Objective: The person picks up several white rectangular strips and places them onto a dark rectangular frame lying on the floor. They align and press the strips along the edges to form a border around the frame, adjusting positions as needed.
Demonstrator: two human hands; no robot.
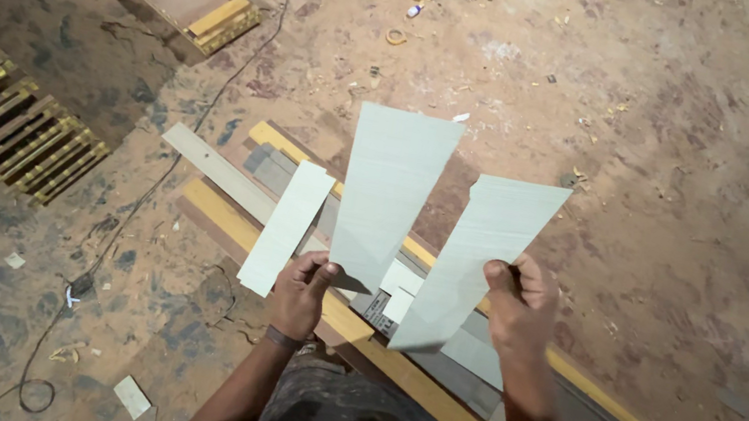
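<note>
Head view: three pale grey-green laminate strips are held up above yellow-edged boards [222, 215] on a dusty floor [682, 191]. The left hand [300, 290] pinches two, a narrow strip [288, 226] and a wide strip [390, 193]. The right hand [521, 306] pinches one torn-cornered strip [478, 258] between thumb and fingers.

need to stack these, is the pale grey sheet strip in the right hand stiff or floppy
The pale grey sheet strip is probably fairly stiff: held only at its edge by the right hand, it stands up flat without drooping. Likely light, since a fingertip pinch carries it. Its broken top corner hints it may snap.
</note>
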